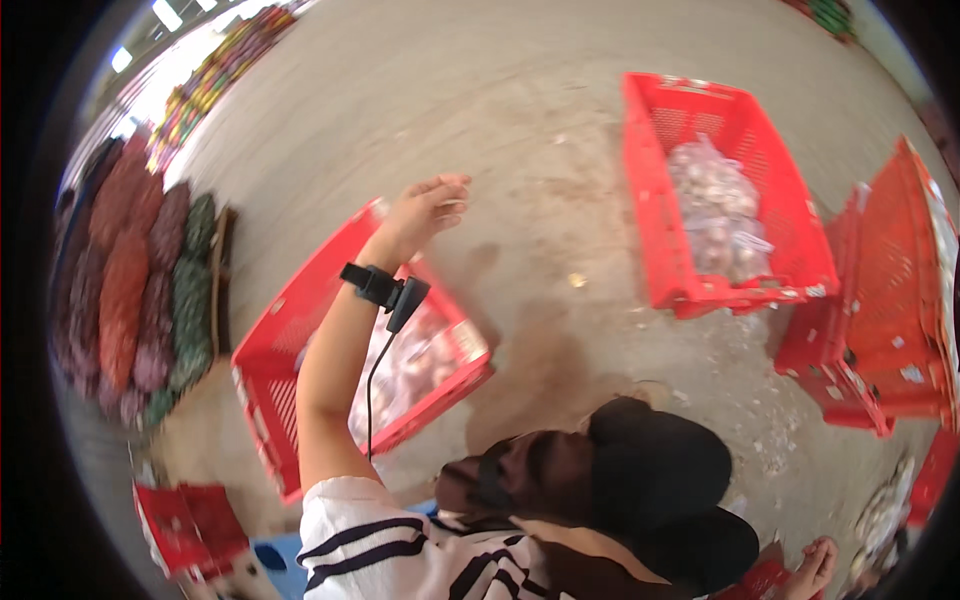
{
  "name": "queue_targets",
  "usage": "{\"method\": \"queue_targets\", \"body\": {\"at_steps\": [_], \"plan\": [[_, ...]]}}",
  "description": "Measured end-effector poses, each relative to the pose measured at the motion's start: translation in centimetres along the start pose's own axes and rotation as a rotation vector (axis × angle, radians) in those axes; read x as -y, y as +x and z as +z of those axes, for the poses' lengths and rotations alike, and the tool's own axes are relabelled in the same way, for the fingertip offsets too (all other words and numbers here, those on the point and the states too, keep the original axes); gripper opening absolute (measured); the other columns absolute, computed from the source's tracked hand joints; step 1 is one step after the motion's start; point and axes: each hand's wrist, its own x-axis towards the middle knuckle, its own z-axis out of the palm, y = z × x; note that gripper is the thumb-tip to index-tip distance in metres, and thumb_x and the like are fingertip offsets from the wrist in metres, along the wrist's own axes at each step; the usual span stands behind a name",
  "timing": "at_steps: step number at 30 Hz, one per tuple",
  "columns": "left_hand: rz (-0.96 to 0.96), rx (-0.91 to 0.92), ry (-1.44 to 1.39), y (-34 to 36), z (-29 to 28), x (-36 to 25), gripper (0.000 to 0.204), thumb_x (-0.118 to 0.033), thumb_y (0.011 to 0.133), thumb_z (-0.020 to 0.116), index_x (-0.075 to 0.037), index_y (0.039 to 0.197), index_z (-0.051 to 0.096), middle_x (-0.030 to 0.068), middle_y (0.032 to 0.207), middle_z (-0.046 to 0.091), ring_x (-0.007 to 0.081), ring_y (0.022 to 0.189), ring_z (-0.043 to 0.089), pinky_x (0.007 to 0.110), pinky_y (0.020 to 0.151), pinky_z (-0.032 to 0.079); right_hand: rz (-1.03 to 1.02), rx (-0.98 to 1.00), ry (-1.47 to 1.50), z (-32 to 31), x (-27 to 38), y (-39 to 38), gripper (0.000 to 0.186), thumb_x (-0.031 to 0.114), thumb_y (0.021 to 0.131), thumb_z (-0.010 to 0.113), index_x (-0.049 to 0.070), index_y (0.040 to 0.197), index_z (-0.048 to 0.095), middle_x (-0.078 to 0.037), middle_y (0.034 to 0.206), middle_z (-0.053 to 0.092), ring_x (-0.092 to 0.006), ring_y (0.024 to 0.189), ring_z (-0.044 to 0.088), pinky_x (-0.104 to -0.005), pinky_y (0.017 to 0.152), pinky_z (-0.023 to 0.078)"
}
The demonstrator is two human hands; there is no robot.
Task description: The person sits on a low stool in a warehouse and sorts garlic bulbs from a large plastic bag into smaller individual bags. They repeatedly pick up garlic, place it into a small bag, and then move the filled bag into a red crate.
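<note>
My left hand (432,210) reaches out above the far end of a red plastic crate (265,345). Its fingers are loosely bent and somewhat apart, slightly blurred, with nothing visible in them. A black strap with a small device and cable (385,290) circles that wrist. Under my forearm, pale net bags of what look like garlic bulbs (415,365) lie in the crate. My right hand (815,567) shows at the lower right edge, fingers curled together; anything in them is hidden. Between the hands is a dark brown and black shape (650,480), unclear in kind.
Another red crate (640,200) with bagged pale bulbs (715,205) stands at the far right. Beside it are stacked red and orange crates (890,300). Filled net sacks (130,290) pile up at the left. A smaller red container (190,525) sits at lower left, near something blue (280,565).
</note>
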Motion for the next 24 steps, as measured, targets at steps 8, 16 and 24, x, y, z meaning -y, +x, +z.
{"method": "queue_targets", "body": {"at_steps": [8, 16, 24], "plan": [[1.150, 0.655, -0.361, -25.6, -0.7, -8.5, 0.040, -0.033, 0.087, 0.061, -0.012, 0.055, 0.049, -0.0025, 0.051, 0.049, 0.0061, 0.038, 0.039, 0.020, 0.039, 0.027, -0.277, 0.090, -0.077, -0.3, 3.1, -0.7, 0.022, 0.015, 0.091, 0.049, -0.005, 0.092, 0.059, -0.013, 0.085, 0.058, -0.0212, 0.078, 0.054, -0.0321, 0.076, 0.045], [1.356, 1.330, -0.293, -30.8, 2.1, -9.9, 0.024, -0.001, 0.075, 0.048, -0.006, 0.052, 0.043, 0.0013, 0.054, 0.037, 0.0104, 0.045, 0.036, 0.024, 0.042, 0.023, -0.419, 0.157, -0.129, -0.3, 4.7, -2.9, 0.030, 0.022, 0.091, 0.051, -0.007, 0.092, 0.061, -0.016, 0.089, 0.061, -0.0235, 0.083, 0.056, -0.0352, 0.079, 0.045], [1.397, 1.486, -0.279, -32.0, 1.6, -10.2, 0.019, 0.001, 0.072, 0.048, -0.004, 0.054, 0.046, 0.0004, 0.055, 0.037, 0.0109, 0.045, 0.037, 0.026, 0.043, 0.021, -0.433, 0.054, -0.116, -2.2, 5.2, -4.8, 0.029, 0.020, 0.089, 0.055, -0.007, 0.084, 0.062, -0.015, 0.080, 0.062, -0.0229, 0.077, 0.056, -0.0346, 0.076, 0.045]]}}
